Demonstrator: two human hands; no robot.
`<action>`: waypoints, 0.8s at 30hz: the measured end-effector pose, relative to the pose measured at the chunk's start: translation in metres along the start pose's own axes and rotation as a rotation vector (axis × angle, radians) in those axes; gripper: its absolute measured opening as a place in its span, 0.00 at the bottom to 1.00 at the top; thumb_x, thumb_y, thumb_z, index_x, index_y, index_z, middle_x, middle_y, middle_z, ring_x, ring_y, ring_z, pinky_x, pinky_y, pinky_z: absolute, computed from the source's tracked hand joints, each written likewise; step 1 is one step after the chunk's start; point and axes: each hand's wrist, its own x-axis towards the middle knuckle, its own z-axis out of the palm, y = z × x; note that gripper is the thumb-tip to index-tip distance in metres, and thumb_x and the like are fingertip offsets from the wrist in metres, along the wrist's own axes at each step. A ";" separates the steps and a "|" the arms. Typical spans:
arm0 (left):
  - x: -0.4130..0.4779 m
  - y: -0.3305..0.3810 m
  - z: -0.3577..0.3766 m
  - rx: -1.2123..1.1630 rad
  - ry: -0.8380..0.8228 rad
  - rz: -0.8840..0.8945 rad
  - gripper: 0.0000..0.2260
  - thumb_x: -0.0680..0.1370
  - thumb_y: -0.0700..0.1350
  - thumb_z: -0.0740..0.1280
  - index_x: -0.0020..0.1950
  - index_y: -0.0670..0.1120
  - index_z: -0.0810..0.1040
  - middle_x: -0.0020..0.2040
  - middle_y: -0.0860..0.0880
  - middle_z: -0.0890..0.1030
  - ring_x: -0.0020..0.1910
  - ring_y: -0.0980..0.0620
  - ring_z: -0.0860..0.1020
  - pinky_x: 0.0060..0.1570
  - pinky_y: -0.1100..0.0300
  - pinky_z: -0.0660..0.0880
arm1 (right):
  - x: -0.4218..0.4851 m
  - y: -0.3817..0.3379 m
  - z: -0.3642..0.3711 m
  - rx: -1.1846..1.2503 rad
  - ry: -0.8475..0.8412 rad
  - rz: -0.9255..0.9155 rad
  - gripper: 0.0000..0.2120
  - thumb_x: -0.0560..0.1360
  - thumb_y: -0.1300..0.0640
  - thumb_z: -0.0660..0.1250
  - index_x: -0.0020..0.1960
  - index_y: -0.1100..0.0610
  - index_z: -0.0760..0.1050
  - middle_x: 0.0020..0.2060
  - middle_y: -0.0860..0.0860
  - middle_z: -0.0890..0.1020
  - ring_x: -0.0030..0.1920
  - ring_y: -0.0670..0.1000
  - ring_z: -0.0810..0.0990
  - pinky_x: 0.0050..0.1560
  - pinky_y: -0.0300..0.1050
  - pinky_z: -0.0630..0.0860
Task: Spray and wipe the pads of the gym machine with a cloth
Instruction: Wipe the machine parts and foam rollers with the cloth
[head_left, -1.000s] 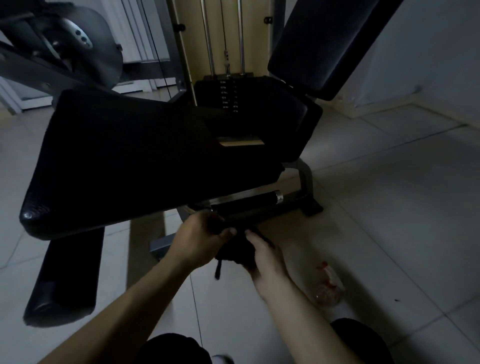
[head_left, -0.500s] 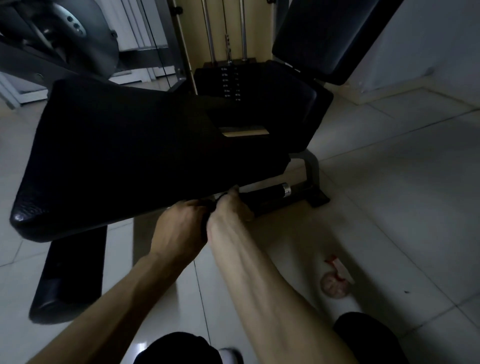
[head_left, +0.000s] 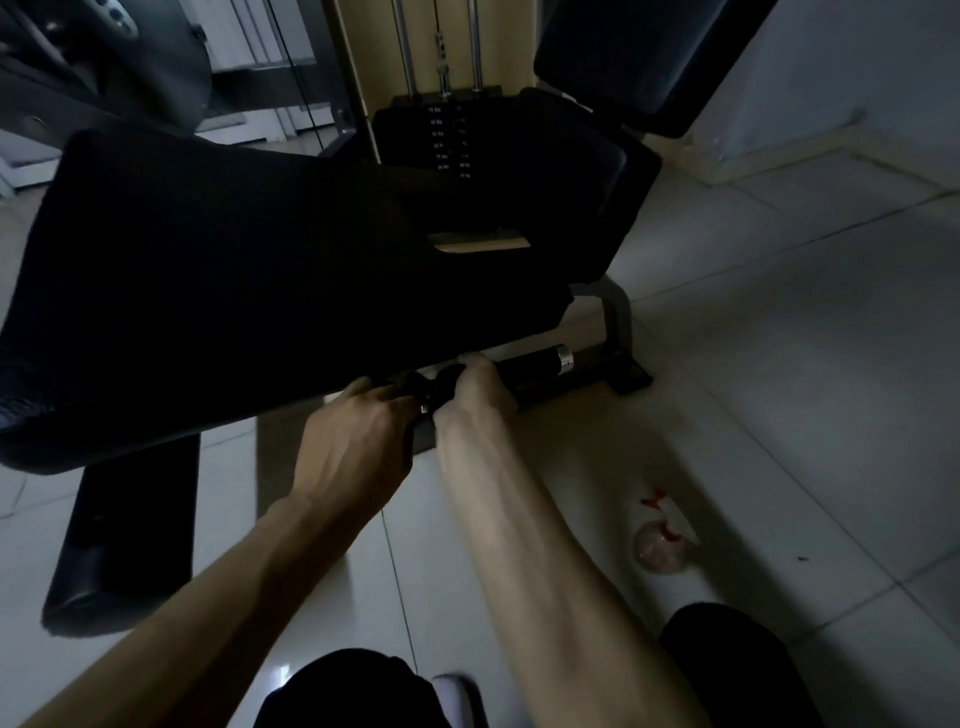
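It is dim in here, and the person is bent low with both bare forearms stretched forward under the near edge of the large black pad (head_left: 234, 291), which slopes across the left and middle of the machine. The left hand (head_left: 358, 431) and the right hand (head_left: 478, 384) meet just beneath that edge, knuckles close together, and between them sits a dark bunched cloth (head_left: 439, 382). The fingers of both hands are curled in around it, though the fingertips are lost in the shadow under the pad. The cloth sits right up against the underside of the pad's rim; I cannot tell whether it is actually pressed to it. Just to the right of the right hand a black handle bar (head_left: 530, 366) with a chrome end runs towards the grey frame foot (head_left: 621, 332). Behind the large pad is a second black pad (head_left: 571, 208), and higher up at the top right a third one (head_left: 639, 57) tilts over it. The weight stack (head_left: 441, 140) stands between them at the back. A narrow black pad (head_left: 130, 525) hangs low on the left, near the pale tiled floor (head_left: 805, 389). On the floor to the right of the right forearm lies a small rounded object with red on it (head_left: 660, 545), too blurred to identify. The person's dark-clad knees show at the bottom.
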 end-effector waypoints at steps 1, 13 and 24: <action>0.001 -0.001 -0.001 -0.010 0.000 -0.009 0.11 0.69 0.33 0.76 0.50 0.42 0.86 0.47 0.42 0.87 0.45 0.40 0.83 0.35 0.51 0.82 | 0.000 -0.004 0.003 -0.008 0.008 -0.017 0.18 0.76 0.60 0.73 0.64 0.64 0.75 0.52 0.58 0.83 0.45 0.57 0.85 0.35 0.46 0.83; 0.009 0.003 0.003 -0.033 0.032 -0.067 0.10 0.74 0.37 0.69 0.53 0.43 0.86 0.47 0.44 0.85 0.43 0.43 0.82 0.35 0.58 0.73 | 0.010 -0.013 -0.031 -0.150 -0.086 -0.048 0.21 0.74 0.49 0.75 0.64 0.57 0.78 0.55 0.58 0.85 0.53 0.60 0.86 0.42 0.49 0.84; 0.017 0.004 0.013 -0.105 0.031 -0.083 0.09 0.72 0.34 0.76 0.51 0.42 0.86 0.42 0.44 0.84 0.33 0.46 0.79 0.31 0.61 0.72 | 0.027 -0.033 -0.032 -0.022 -0.238 -0.150 0.04 0.78 0.57 0.66 0.47 0.58 0.75 0.34 0.50 0.82 0.31 0.48 0.82 0.32 0.39 0.78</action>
